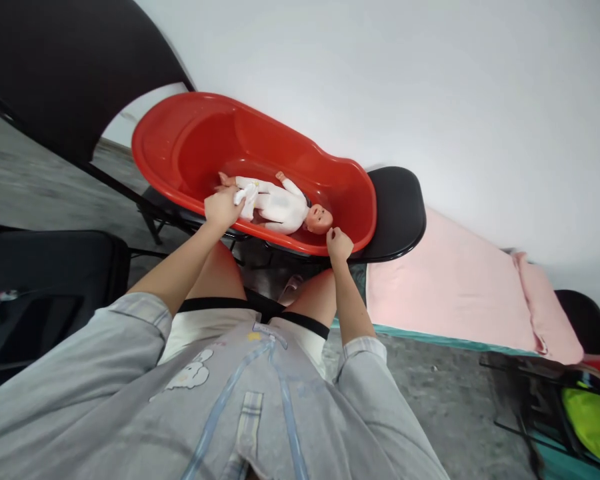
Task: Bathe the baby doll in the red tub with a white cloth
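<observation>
Pale wall [430, 80], grey floor [430, 393]; pink-covered bed [445, 287] at right. Red tub [160, 140], resting on black chair seat [400, 213]. Inside tub: one doll [283, 203], white-suited, face up, head toward right end. Left hand [223, 210]: fingers closed on white cloth [249, 199], at doll's legs. Right hand [339, 245]: at near rim, beside doll's head, fingers curled; cannot tell whether gripping anything.
</observation>
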The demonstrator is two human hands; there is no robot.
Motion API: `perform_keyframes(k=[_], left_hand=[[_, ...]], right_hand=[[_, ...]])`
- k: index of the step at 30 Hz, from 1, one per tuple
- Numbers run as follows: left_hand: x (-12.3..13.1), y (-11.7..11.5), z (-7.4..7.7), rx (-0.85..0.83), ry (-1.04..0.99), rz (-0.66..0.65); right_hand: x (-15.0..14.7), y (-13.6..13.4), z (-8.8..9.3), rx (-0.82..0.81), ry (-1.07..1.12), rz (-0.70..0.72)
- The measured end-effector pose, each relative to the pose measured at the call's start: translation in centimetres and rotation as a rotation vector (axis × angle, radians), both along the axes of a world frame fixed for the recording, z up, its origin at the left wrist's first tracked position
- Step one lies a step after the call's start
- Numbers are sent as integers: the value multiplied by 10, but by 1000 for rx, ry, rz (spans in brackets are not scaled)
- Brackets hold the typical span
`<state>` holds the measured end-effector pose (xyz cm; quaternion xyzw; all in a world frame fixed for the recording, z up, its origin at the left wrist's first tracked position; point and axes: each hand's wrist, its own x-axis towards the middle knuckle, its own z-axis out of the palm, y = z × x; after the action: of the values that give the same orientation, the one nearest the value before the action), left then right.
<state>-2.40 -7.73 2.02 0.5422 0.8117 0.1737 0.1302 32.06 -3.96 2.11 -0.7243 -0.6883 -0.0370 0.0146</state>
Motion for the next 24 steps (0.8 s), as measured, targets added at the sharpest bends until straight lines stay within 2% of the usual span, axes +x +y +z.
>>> perform_keyframes(k=[4, 9, 12, 18, 24], left_hand=[[1, 4, -3, 20, -17, 7], [3, 8, -7, 32, -37, 5], [3, 8, -4, 27, -21, -12], [5, 5, 5, -42, -18, -41], [6, 7, 5, -29, -39, -49]], right_hand=[[2, 1, 1, 20, -11, 11], [9, 0, -4, 70, -24, 104], [15, 1, -5, 115, 59, 158], [21, 4, -1, 223, 370, 222], [23, 6, 2, 235, 413, 207]])
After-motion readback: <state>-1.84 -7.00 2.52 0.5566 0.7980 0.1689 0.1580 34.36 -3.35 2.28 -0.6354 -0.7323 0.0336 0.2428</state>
